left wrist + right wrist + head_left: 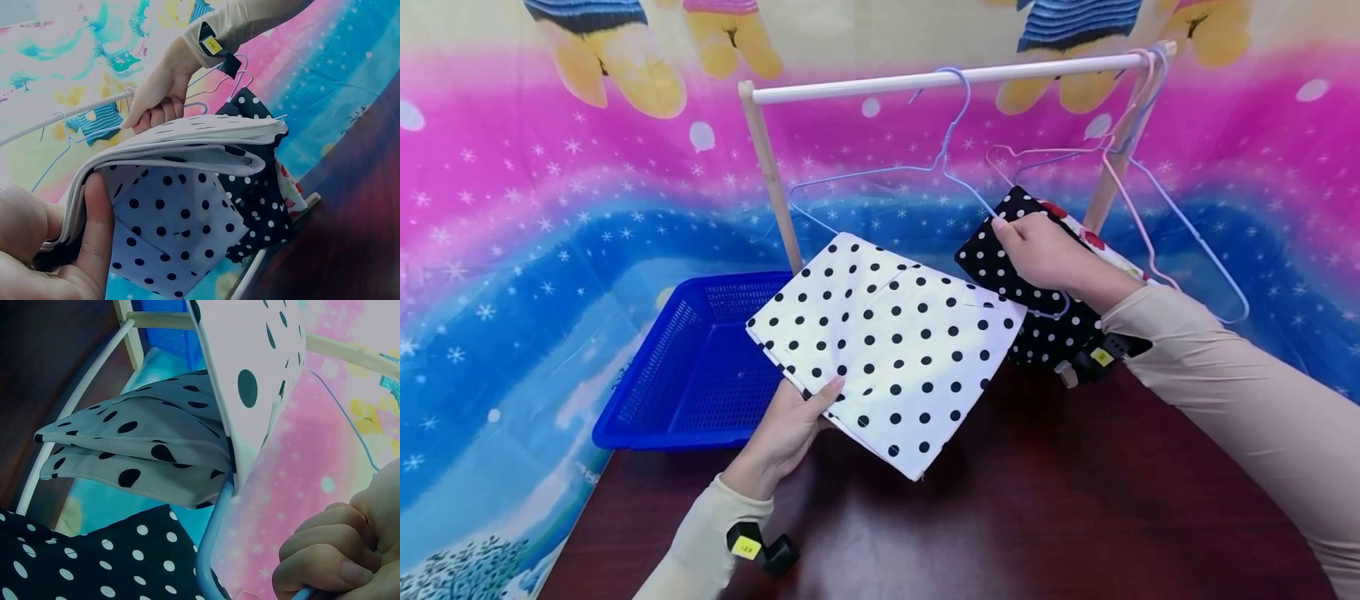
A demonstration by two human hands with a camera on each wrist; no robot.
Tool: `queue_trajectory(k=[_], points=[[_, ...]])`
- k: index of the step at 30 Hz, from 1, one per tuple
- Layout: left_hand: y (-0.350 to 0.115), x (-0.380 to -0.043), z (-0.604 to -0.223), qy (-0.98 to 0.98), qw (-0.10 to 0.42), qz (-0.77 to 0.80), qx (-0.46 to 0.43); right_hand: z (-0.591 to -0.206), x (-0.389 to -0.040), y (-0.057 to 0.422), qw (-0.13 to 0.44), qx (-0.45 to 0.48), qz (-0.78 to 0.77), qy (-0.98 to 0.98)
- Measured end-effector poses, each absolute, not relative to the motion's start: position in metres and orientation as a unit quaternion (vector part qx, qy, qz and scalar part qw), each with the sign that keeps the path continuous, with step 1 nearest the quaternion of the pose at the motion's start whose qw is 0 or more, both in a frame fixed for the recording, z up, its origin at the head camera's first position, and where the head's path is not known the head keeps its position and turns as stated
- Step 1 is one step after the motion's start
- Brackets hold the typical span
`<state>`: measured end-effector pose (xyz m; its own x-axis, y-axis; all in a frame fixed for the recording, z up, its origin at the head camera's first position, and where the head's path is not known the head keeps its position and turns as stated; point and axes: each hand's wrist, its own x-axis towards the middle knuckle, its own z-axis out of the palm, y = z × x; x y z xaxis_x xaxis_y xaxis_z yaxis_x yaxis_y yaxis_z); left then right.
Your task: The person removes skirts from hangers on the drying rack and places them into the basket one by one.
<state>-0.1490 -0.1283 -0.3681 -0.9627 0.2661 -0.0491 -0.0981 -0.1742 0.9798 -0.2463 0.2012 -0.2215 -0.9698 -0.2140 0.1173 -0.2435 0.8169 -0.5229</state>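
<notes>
A white cloth with black dots [887,350] is folded in layers over the lower bar of a light blue wire hanger [942,158]. My left hand [786,429] holds the cloth's lower left edge, thumb on top and the other fingers hidden beneath. With curled fingers, my right hand [1045,250] grips the hanger's right shoulder; in the right wrist view those fingers [325,550] wrap its wire. The hanger's hook loops over the white rail [857,87]. From the left wrist view, the folded layers [187,140] stand above my left thumb [97,219].
On the rack's right side hang a black cloth with white dots [988,250] and a floral cloth [1093,240], by a pink hanger [1116,175] and another blue hanger [1195,233]. A blue plastic basket [651,367] stands at left on the dark wooden table [1037,500].
</notes>
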Motion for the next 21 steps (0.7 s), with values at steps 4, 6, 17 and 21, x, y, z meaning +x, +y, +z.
queue_trajectory(k=[4, 6, 17, 21], points=[[-0.130, -0.149, -0.369, 0.636, 0.122, 0.759, 0.066, -0.221, -0.246, 0.202, 0.025, 0.119, 0.277, -0.953], [-0.131, -0.149, -0.369, 0.639, 0.124, 0.756, 0.068, -0.220, -0.245, 0.202, 0.024, 0.119, 0.276, -0.953], [-0.140, -0.150, -0.366, 0.644, 0.126, 0.751, 0.078, -0.220, -0.246, 0.204, 0.023, 0.112, 0.277, -0.954], [-0.144, -0.150, -0.365, 0.646, 0.128, 0.747, 0.089, -0.220, -0.247, 0.204, 0.030, 0.114, 0.271, -0.955]])
